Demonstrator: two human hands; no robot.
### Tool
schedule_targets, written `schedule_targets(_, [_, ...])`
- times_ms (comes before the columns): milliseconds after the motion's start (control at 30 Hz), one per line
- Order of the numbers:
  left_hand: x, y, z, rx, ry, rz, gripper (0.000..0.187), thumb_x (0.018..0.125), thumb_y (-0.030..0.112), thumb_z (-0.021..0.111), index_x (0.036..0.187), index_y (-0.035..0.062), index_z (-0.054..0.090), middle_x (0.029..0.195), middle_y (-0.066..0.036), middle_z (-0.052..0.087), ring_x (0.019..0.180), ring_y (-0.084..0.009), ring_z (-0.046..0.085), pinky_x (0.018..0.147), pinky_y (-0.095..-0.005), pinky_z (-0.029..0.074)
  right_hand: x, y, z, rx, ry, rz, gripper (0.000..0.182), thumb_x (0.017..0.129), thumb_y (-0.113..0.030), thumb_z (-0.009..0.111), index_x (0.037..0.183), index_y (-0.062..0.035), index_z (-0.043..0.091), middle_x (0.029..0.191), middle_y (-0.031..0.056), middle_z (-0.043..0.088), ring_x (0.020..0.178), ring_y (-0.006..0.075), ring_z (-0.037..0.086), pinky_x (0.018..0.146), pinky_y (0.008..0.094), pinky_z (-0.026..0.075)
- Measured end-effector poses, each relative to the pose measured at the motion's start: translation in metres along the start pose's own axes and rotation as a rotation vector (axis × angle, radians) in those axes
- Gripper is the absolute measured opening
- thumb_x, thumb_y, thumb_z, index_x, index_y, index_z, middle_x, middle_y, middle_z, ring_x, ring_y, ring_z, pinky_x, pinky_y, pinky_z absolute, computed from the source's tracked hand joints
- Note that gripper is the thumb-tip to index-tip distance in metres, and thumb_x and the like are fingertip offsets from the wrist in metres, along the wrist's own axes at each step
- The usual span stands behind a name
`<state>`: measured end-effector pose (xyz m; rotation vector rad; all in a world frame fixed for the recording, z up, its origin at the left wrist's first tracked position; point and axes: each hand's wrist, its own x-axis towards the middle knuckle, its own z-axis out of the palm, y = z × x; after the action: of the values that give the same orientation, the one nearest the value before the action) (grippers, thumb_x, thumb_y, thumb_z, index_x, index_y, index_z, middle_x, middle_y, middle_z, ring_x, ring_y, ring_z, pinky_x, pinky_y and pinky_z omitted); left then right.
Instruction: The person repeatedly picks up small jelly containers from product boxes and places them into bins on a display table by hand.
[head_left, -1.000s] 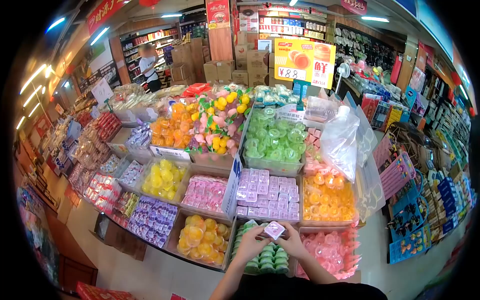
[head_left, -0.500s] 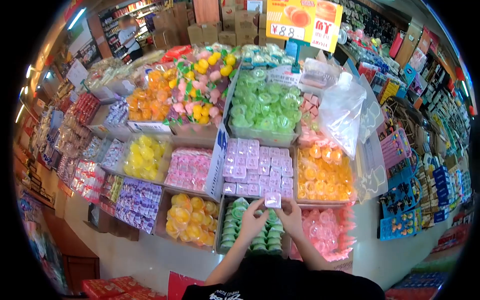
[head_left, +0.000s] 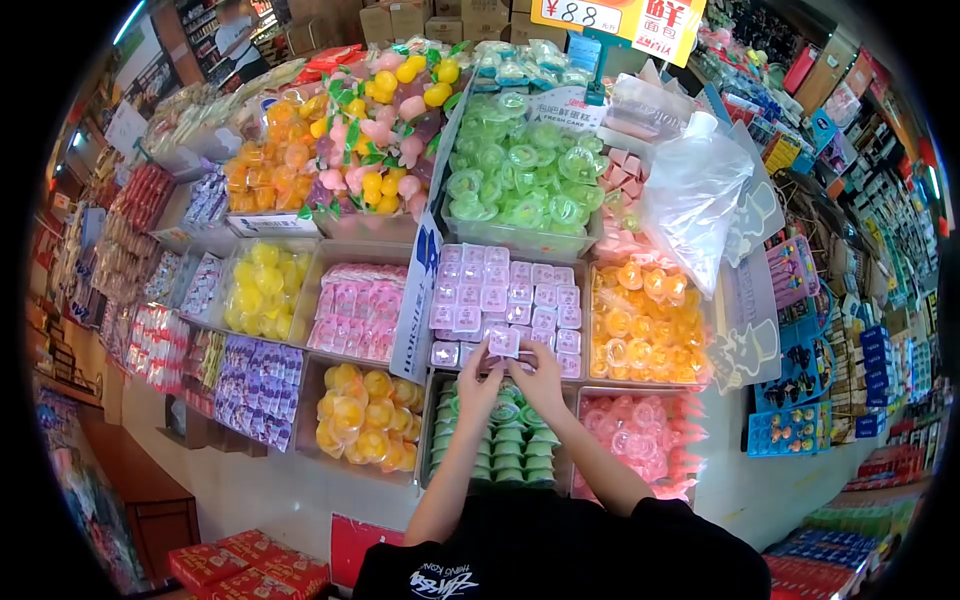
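Between the fingertips of both hands is a small square jelly cup [head_left: 504, 343] with a clear lid and pale purple contents. My left hand [head_left: 479, 386] grips its left side and my right hand [head_left: 538, 381] its right side. Just beyond the fingers, a bin holds several rows of similar purple jelly cups [head_left: 494, 298], stacked in layers. Under my wrists lie green jelly cups [head_left: 508, 452] in neat columns, partly hidden by my forearms.
To the right are orange jelly cups [head_left: 645, 325] and pink jelly cups [head_left: 640, 430]. Yellow-orange cups [head_left: 366, 415] and pink packets [head_left: 360, 315] fill bins on the left. A white divider [head_left: 415, 300] stands upright. A clear plastic bag [head_left: 692, 200] hangs at the right, near a price sign [head_left: 620, 25].
Both hands have moved left and away from me with the jelly cup, now over the near edge of the purple cups. The camera view has tilted down.
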<state>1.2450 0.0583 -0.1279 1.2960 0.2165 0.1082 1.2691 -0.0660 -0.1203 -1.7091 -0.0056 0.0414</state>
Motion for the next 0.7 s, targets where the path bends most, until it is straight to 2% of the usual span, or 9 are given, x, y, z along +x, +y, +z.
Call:
schedule_targets(33, [0.005, -0.003, -0.001, -0.017, -0.007, -0.009, 0.056, 0.086, -0.007, 0.053, 0.141, -0.0007, 0.043, 0.129, -0.011, 0.057, 0.109, -0.0158, 0.058, 0.090, -0.0285, 0.049, 0.003, 0.000, 0.002, 0.004, -0.003, 0.002, 0.039, 0.082, -0.001, 0.068, 0.119, 0.0011, 0.056, 0.113, 0.0105, 0.060, 0.102, 0.0197, 0.065, 0.080, 0.0302, 0.056])
schedule_targets(133, [0.011, 0.003, 0.001, -0.124, 0.027, -0.034, 0.057, 0.086, -0.008, 0.055, 0.141, -0.0006, 0.042, 0.118, -0.011, 0.062, 0.102, -0.0145, 0.061, 0.086, -0.0268, 0.050, 0.016, 0.008, 0.011, 0.031, -0.035, 0.023, 0.038, 0.083, -0.003, 0.067, 0.119, 0.0029, 0.056, 0.114, 0.0125, 0.062, 0.102, 0.0202, 0.065, 0.080, 0.0302, 0.055])
schedule_targets(233, [0.023, -0.009, -0.005, -0.072, 0.045, -0.107, 0.059, 0.087, -0.008, 0.054, 0.144, 0.0023, 0.040, 0.113, -0.010, 0.063, 0.099, -0.0139, 0.061, 0.084, -0.0273, 0.051, 0.023, 0.009, 0.017, -0.022, -0.033, 0.021, 0.037, 0.084, -0.005, 0.067, 0.118, 0.0040, 0.057, 0.113, 0.0135, 0.063, 0.102, 0.0205, 0.066, 0.080, 0.0302, 0.055])
schedule_targets(333, [0.030, -0.012, -0.008, -0.007, 0.017, -0.120, 0.055, 0.088, -0.005, 0.056, 0.141, 0.0071, 0.046, 0.108, -0.007, 0.064, 0.093, -0.0117, 0.061, 0.075, -0.0246, 0.052, 0.029, 0.011, 0.024, -0.024, -0.022, 0.014, 0.037, 0.083, -0.003, 0.065, 0.118, 0.0045, 0.058, 0.114, 0.0173, 0.060, 0.099, 0.0257, 0.068, 0.080, 0.0327, 0.056])
schedule_targets(433, [0.036, -0.002, -0.014, 0.147, -0.025, -0.246, 0.047, 0.089, -0.001, 0.058, 0.135, 0.0108, 0.054, 0.102, -0.003, 0.064, 0.085, -0.0100, 0.061, 0.063, -0.0228, 0.050, 0.036, 0.020, 0.028, 0.010, -0.030, 0.034, 0.040, 0.084, -0.008, 0.065, 0.120, 0.0050, 0.057, 0.111, 0.0188, 0.063, 0.101, 0.0275, 0.067, 0.081, 0.0342, 0.056])
schedule_targets(533, [0.038, 0.006, -0.013, 0.210, -0.094, -0.288, 0.037, 0.093, 0.010, 0.056, 0.130, 0.0165, 0.059, 0.101, -0.001, 0.065, 0.082, -0.0092, 0.062, 0.058, -0.0215, 0.050, 0.046, 0.031, 0.027, -0.108, -0.062, 0.090, 0.044, 0.084, -0.011, 0.066, 0.123, 0.0073, 0.055, 0.117, 0.0183, 0.062, 0.103, 0.0220, 0.066, 0.083, 0.0318, 0.054])
schedule_targets(700, [0.043, 0.015, -0.013, 0.173, -0.131, -0.342, 0.036, 0.092, 0.011, 0.057, 0.128, 0.0159, 0.060, 0.104, -0.002, 0.065, 0.085, -0.0103, 0.063, 0.057, -0.0229, 0.051, 0.043, 0.019, 0.023, 0.004, -0.050, 0.129, 0.049, 0.084, -0.017, 0.068, 0.124, 0.0085, 0.053, 0.116, 0.0183, 0.062, 0.109, 0.0226, 0.062, 0.089, 0.0333, 0.051])
